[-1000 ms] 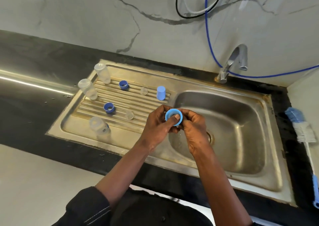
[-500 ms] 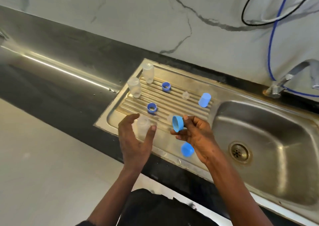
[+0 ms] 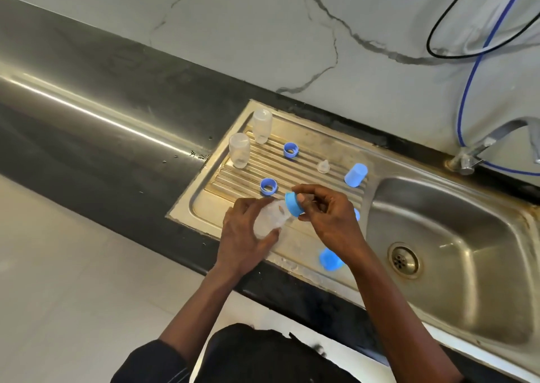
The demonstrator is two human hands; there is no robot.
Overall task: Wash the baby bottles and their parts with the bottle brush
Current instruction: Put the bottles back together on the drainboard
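Left hand (image 3: 242, 238) curls round the body of a clear bottle (image 3: 267, 222), holding it tilted above the drainboard (image 3: 204, 204) with its mouth turned toward the right hand (image 3: 330, 219). That hand pinches a blue collar ring (image 3: 293, 204) at the bottle's mouth, thumb and fingertips on its rim. I judge the ring is being screwed on or off (which way, the frame cannot say), and gripping the body fast lets the ring turn against it.

A second bottle (image 3: 262, 125) and a third bottle (image 3: 239, 150) stand at the board's back left corner, out of the hands' way. A loose ring (image 3: 291, 150), a nearer ring (image 3: 268, 185), a clear teat (image 3: 323, 166) and a blue cap (image 3: 356, 175) sit apart on the ribs. Another cap (image 3: 330, 259) lies close to the board's front lip, just beside the right wrist, where a careless sweep could knock it off. To the right, the sink basin (image 3: 467, 236) offers open room below the tap (image 3: 473, 154). No bottle brush is in view.
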